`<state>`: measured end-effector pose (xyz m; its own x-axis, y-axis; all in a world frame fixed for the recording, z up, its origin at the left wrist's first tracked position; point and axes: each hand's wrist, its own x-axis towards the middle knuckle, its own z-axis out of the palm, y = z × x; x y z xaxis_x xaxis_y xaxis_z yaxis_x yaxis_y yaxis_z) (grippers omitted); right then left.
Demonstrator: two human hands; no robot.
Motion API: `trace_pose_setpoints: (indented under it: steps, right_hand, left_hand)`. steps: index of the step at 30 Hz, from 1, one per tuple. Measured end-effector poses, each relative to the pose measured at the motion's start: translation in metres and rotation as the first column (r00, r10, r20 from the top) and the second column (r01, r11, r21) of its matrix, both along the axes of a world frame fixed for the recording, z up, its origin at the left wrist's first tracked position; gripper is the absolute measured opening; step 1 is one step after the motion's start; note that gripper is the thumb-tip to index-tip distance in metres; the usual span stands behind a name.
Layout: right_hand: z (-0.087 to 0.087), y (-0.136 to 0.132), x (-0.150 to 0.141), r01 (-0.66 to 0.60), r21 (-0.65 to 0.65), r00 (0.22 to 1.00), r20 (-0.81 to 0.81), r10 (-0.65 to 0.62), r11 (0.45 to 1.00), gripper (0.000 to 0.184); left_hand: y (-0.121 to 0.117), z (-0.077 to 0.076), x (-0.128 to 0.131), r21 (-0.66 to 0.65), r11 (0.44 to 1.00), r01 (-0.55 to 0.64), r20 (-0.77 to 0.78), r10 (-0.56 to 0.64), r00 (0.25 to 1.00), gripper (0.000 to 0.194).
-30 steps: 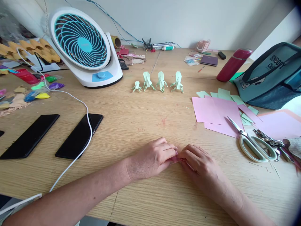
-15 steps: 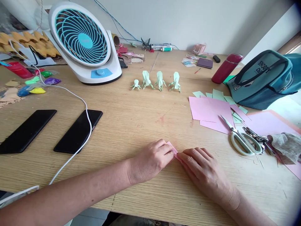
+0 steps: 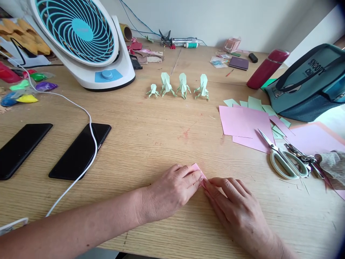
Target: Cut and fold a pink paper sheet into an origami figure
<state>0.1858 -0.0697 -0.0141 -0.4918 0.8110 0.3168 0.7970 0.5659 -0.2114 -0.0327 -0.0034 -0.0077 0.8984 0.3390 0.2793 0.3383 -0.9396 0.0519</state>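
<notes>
A small folded piece of pink paper [image 3: 196, 167] lies on the table between my two hands, mostly covered by fingers. My left hand [image 3: 176, 187] has its fingers pressed together on the paper's left side. From the right, my right hand [image 3: 237, 203] pinches the lower end of the paper, with its thumb and index finger close to the left fingertips. Beyond my hands, several pale green origami figures [image 3: 183, 86] stand in a row, the leftmost one smaller than the others.
Pink paper sheets [image 3: 237, 120] and green paper pieces [image 3: 254, 103] lie at the right, with scissors [image 3: 287, 163] beside them. A red flask [image 3: 266, 70] and a teal bag [image 3: 304, 84] stand behind. A fan [image 3: 107, 77], a white cable [image 3: 68, 100] and two phones [image 3: 81, 153] occupy the left.
The view has shifted closer, so surrounding things sit slightly outward. Both hands stay on the pink paper, with small finger movements along it.
</notes>
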Motion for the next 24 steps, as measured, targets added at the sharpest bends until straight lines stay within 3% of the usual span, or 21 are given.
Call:
trace_pose_setpoints:
  steps: [7, 18, 24]
  right_hand:
    - [-0.003, -0.003, 0.005, -0.078, 0.026, 0.989, -0.121, 0.081, 0.997, 0.027]
    - [-0.002, 0.003, -0.004, 0.019, 0.014, 0.992, -0.122, -0.017, 1.0, 0.012]
    - [-0.002, 0.006, -0.006, 0.018, -0.026, 0.985, -0.17, -0.022, 1.0, 0.014]
  left_hand:
    - [0.002, -0.002, 0.0, -0.053, 0.999, 0.011, 0.029, -0.01, 1.0, 0.036]
    - [0.004, -0.005, 0.001, -0.119, 0.993, -0.006, 0.104, 0.019, 0.994, 0.033]
    - [0.006, -0.006, 0.001, -0.194, 0.981, -0.012, 0.163, 0.044, 0.986, 0.025]
